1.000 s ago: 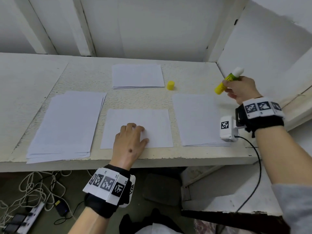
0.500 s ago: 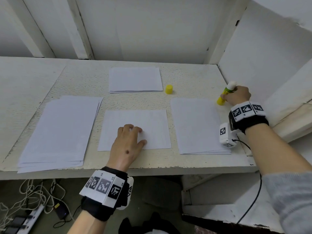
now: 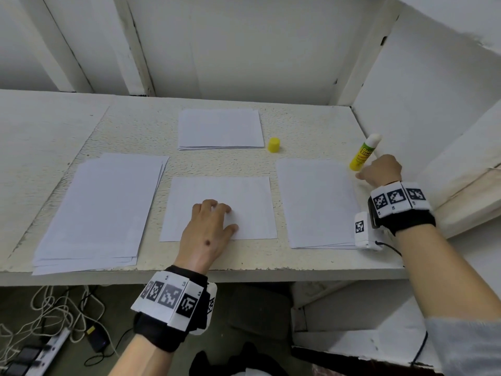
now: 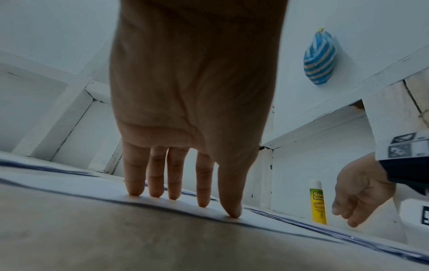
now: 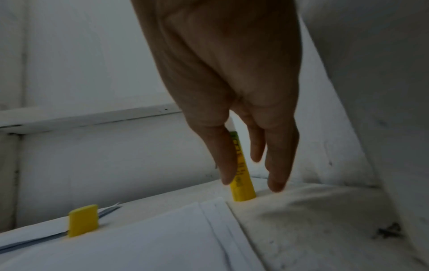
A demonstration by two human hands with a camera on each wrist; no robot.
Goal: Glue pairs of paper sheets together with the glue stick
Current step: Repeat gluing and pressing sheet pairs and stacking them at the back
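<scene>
Starting at my left, I saw a thick stack of paper (image 3: 100,210) lying on the white bench (image 3: 130,131), its near corner reaching the front edge; I could not count its sheets. Next came the centre sheet (image 3: 244,196), and my left hand (image 3: 207,234) rested on it with straight fingers, the fingertips (image 4: 203,203) and thumb pressing down, nothing grasped. Behind it lay a smaller pile (image 3: 220,128) near the back wall, with the yellow cap (image 3: 274,145) standing just to its right, off the glue stick. Farther right lay a third pile (image 3: 315,202), a few sheets by its edges, partly covered at its near right corner by the wrist camera. That made four lots of paper, one cap, one glue stick. The glue stick (image 3: 364,151) stood upright on the bench just past that pile's far right corner, its white tip uncovered. My right hand (image 3: 381,172) was beside it with fingers loose and extended; in the right wrist view one finger (image 5: 226,161) overlapped the tube, and I could not tell whether it touched. A blue striped pouch (image 4: 320,58) hung on the wall. There were no containers.
</scene>
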